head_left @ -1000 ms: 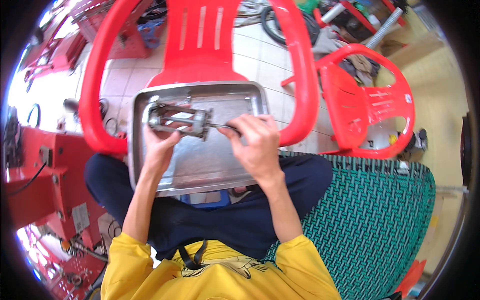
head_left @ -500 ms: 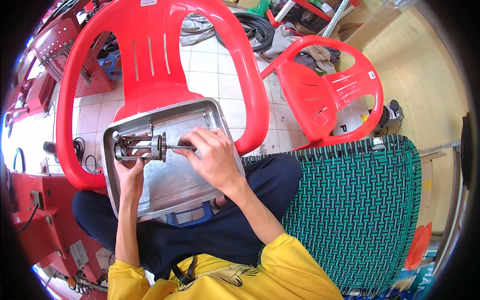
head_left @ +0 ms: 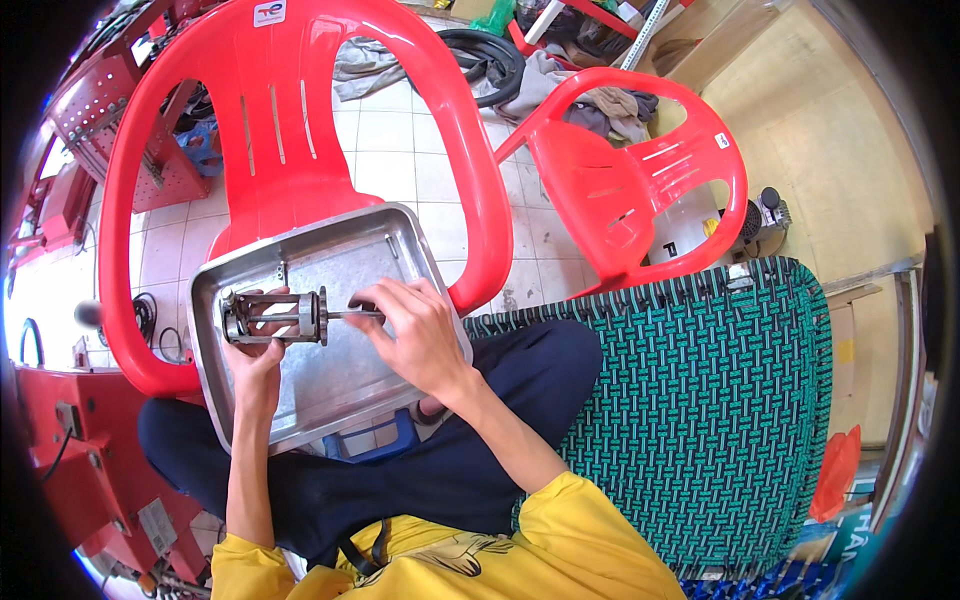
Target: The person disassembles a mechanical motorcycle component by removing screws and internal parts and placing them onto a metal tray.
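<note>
Head view from above. I see the left hand (head_left: 255, 365) curled around the near side of a small metal assembly (head_left: 275, 315), a frame of parallel rods capped by a round plate, and holding it just above the floor of a shallow metal tray (head_left: 400, 240). The right hand (head_left: 420, 335) lies to the right of the assembly, its fingertips (head_left: 372, 300) pressed together on the thin shaft (head_left: 352, 314) that sticks out of the round plate; I cannot tell how firmly they pinch it. The tray sits tilted on the seat of a large red plastic chair (head_left: 290, 110), its near edge over my dark trouser legs (head_left: 520, 380). A second red chair (head_left: 640, 170) stands far right on the tiled floor (head_left: 400, 130). A green woven seat (head_left: 720, 400) fills the near right; red metal frames (head_left: 60, 450) line the left.
</note>
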Tool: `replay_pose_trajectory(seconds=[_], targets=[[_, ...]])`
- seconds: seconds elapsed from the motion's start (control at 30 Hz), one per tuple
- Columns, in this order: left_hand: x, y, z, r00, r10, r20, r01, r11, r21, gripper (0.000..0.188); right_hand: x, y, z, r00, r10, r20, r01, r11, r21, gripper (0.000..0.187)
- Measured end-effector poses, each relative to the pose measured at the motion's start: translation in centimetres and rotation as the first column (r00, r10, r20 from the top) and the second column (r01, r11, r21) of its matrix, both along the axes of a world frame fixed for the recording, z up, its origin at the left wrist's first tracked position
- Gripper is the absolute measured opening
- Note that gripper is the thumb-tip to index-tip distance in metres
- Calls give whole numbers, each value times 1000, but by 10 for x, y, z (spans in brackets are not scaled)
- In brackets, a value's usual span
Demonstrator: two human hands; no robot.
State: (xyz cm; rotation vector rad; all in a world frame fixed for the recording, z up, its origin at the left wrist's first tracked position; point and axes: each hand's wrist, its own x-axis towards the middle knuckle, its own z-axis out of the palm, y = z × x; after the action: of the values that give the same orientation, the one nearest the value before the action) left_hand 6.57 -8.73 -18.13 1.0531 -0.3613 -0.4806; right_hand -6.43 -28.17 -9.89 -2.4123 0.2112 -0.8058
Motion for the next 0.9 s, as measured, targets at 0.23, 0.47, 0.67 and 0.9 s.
replay_pose_trajectory(seconds=[0.23, 0.47, 0.67, 0.9], targets=[[-2, -1, -2, 997, 6, -73, -9, 999, -42, 86, -3, -3, -8, 999, 14, -35, -16, 999, -45, 15], [8, 8, -11, 994, 41, -97, -44, 999, -26, 81, 16, 7, -1, 998, 37, 44, -36, 999, -8, 14], [13, 12, -11, 994, 58, -97, -74, 984, -162, 78, 26, 21, -5, 993, 39, -114, -28, 994, 103, 18], [20, 16, -22, 996, 0, -88, -16, 983, -182, 74, 27, 21, -7, 999, 45, -26, -42, 994, 104, 17]])
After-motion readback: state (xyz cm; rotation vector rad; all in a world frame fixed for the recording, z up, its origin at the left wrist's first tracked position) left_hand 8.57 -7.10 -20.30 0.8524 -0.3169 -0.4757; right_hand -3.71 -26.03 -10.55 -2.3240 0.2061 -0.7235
